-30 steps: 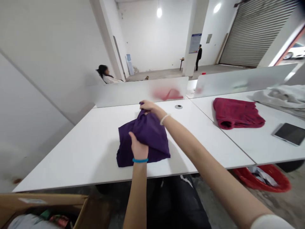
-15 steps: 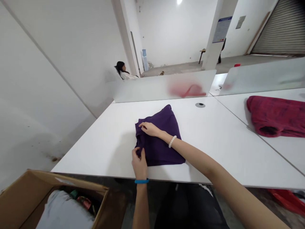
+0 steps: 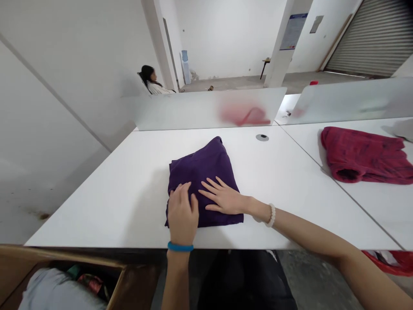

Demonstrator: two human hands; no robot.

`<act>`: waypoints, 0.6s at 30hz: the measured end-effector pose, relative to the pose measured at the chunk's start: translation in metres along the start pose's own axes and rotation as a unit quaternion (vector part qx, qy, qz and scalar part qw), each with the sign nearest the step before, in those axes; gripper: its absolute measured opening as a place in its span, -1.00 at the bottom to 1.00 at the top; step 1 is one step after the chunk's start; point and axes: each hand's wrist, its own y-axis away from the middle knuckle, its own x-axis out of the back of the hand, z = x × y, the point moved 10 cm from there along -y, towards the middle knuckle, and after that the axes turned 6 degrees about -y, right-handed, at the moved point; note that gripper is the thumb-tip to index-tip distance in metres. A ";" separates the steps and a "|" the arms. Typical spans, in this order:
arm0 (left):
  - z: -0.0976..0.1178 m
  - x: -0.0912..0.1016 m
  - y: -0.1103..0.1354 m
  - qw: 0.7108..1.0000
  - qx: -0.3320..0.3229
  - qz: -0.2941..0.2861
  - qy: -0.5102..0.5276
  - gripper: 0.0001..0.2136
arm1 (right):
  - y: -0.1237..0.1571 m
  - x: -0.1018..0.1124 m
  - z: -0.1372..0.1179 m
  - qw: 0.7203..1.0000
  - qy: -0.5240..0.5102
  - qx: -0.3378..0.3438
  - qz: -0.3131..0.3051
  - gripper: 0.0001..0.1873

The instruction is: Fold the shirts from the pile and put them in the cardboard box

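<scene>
A folded purple garment lies on the white table near its front edge. My left hand, with a blue band at the wrist, rests flat on the garment's near left part, fingers stretched out. My right hand, with a white bead bracelet at the wrist, lies flat on the garment beside it, fingers spread and pointing left. Neither hand grips the cloth.
A folded dark red garment lies on the adjoining table to the right. An open cardboard box with clothes stands at the lower left. Frosted dividers line the table's far edge. A person sits beyond them.
Both hands let go of the purple garment's edges and came to lie flat on its near part. The garment is folded into a compact square.
</scene>
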 end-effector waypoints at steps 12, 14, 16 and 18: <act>-0.023 -0.062 0.007 0.988 -0.030 -0.092 -0.119 -0.43 | -0.053 0.016 0.127 0.992 0.004 -0.123 -0.016 -0.38; -0.023 -0.061 0.006 0.989 -0.022 -0.093 -0.115 -0.44 | -0.062 0.015 0.158 0.987 -0.007 -0.162 -0.014 -0.35; -0.023 -0.060 0.006 0.989 -0.017 -0.089 -0.115 -0.45 | -0.066 0.011 0.169 0.987 -0.006 -0.162 -0.006 -0.33; -0.023 -0.061 0.006 0.988 -0.019 -0.087 -0.125 -0.45 | -0.066 0.008 0.170 0.988 0.006 -0.156 -0.001 -0.33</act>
